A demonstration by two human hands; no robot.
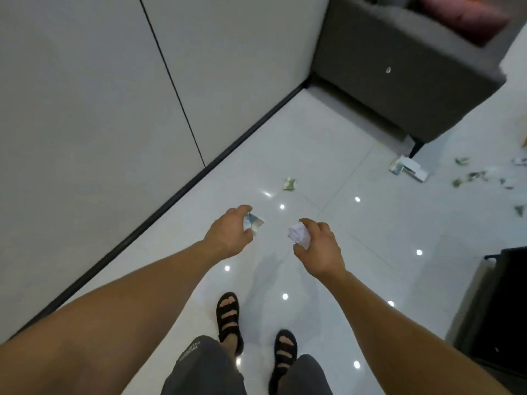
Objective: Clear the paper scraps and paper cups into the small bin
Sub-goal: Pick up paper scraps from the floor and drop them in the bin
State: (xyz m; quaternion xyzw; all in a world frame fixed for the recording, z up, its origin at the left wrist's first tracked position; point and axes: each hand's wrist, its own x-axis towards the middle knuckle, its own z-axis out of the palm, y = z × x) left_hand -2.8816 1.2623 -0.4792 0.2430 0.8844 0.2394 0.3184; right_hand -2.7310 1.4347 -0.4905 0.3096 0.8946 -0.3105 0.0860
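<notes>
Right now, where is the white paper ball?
In the head view, the white paper ball sits just right of centre, held in the right hand, across from the scrap in the left hand.

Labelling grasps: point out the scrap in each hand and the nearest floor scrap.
printed scrap (255,222), head view, exposed corner
white paper ball (298,235), head view, middle
floor scrap (290,184), head view, middle

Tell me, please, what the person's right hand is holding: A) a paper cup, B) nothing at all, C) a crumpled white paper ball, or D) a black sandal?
C: the right hand has its fingers curled round a crumpled white paper ball, while the left hand pinches a separate printed scrap.
</notes>
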